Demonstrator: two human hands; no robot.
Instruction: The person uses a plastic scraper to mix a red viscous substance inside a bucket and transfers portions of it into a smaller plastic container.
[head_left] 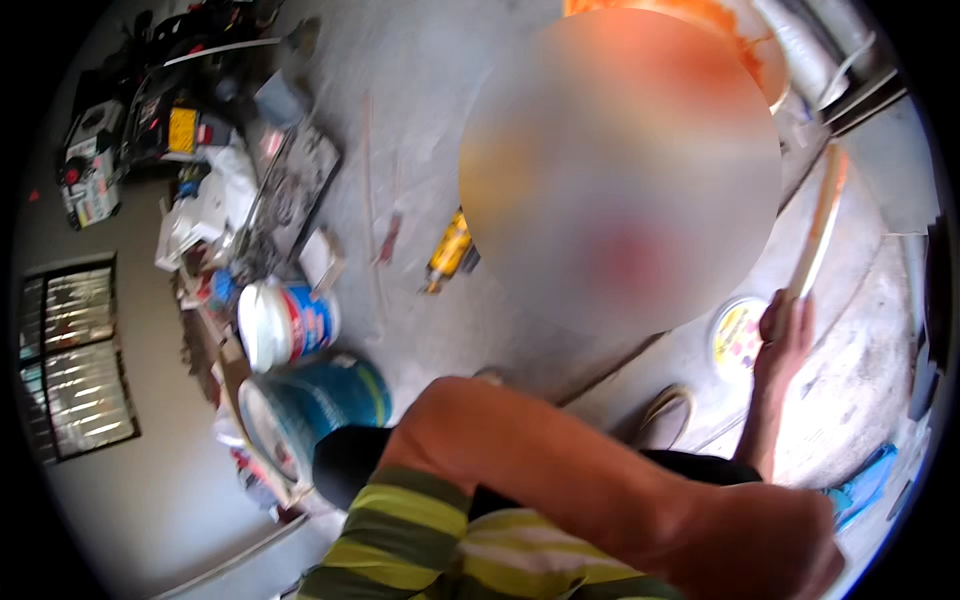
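The person's right hand (788, 325), reaching forward at the right, is closed around the lower end of a long, thin stick (821, 220). The stick is pale, with orange staining toward its far tip, and it slants up and slightly right from the fist, away from the person's body. The left arm, in a sleeve striped olive and yellow, bends at the elbow and crosses in front of the body; the left hand (785, 550) is low at the right, well apart from the stick, its fingers too unclear to tell whether they are open or grip anything. Just beside the right hand, on the grey floor (340, 60), is a round white lid (738, 338) with yellow and pink print. A large round blur hides the middle of the view. At its left edge a yellow and black power tool (450, 250) shows; above it is part of an orange-smeared tub (772, 75). Farther left stand a white bucket (265, 328) with a blue and red label and a teal bucket (335, 405), near a wall with a window (80, 355).
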